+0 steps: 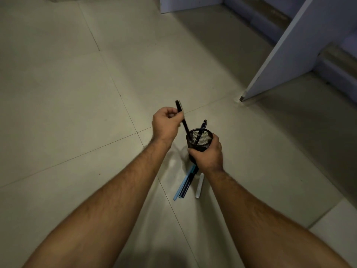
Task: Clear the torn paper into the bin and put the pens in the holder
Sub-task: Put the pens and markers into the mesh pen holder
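My right hand (209, 153) grips a black mesh pen holder (201, 139) above the tiled floor. A dark pen (201, 126) stands inside it, its top sticking out past the rim. My left hand (166, 123) pinches a long black pen (182, 118) that is tilted, with its lower end at the holder's left rim. On the floor below the holder lie a light blue pen (183, 183), a darker blue pen (187, 185) touching it, and a pale translucent pen (200, 185) a little to the right. No torn paper or bin is in view.
The floor is large pale tiles (77, 93). A white furniture panel (299, 49) stands at the upper right, its foot resting on the floor. Another white panel (191, 3) sits at the top edge, with a wall base behind.
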`<move>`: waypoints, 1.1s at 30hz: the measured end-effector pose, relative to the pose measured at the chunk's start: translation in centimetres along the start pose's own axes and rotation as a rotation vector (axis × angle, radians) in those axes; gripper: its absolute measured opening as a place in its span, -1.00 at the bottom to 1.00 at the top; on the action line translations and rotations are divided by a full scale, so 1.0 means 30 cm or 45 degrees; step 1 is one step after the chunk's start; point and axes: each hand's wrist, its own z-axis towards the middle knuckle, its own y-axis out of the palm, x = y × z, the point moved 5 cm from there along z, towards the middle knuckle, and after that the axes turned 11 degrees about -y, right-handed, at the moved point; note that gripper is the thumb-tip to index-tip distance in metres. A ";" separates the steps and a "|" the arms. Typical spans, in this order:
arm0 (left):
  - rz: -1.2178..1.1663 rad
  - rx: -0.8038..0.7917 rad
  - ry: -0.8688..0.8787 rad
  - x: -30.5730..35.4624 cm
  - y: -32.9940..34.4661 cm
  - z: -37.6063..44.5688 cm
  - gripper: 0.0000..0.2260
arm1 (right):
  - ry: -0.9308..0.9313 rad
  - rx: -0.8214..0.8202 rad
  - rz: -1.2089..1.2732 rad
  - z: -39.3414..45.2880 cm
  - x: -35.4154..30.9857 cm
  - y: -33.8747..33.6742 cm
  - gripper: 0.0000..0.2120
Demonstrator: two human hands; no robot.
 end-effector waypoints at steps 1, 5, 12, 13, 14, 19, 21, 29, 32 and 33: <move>0.050 -0.072 -0.010 -0.015 0.018 -0.018 -0.82 | 0.001 0.000 0.015 -0.001 -0.005 0.003 -0.15; 0.460 -0.189 0.125 -0.070 0.046 -0.075 -0.71 | -0.032 0.053 0.094 0.007 -0.031 0.007 -0.19; 0.434 -0.144 0.150 -0.089 0.045 -0.068 -0.73 | -0.024 0.084 0.145 0.020 -0.010 -0.032 -0.19; 0.438 -0.127 0.130 -0.104 0.036 -0.063 -0.76 | -0.016 0.090 0.131 0.022 -0.001 -0.047 -0.19; 0.485 -0.117 0.099 -0.127 0.033 -0.061 -0.79 | -0.006 0.095 0.114 0.025 0.011 -0.064 -0.19; 1.372 -0.377 -0.015 -0.342 0.074 -0.119 -0.88 | 0.000 0.106 0.024 0.018 0.068 -0.119 -0.19; 1.585 -0.394 -0.042 -0.405 0.074 -0.144 -0.86 | -0.001 0.106 0.026 0.018 0.079 -0.120 -0.19; 1.811 -0.308 0.000 -0.432 0.076 -0.174 -0.81 | -0.002 0.046 0.027 0.017 0.057 -0.086 -0.19; 1.755 -0.170 -0.005 -0.398 0.041 -0.163 -0.82 | 0.016 0.032 0.031 0.018 0.054 -0.065 -0.20; 1.651 -0.108 -0.006 -0.370 0.028 -0.154 -0.82 | 0.029 0.031 0.026 0.020 0.056 -0.060 -0.20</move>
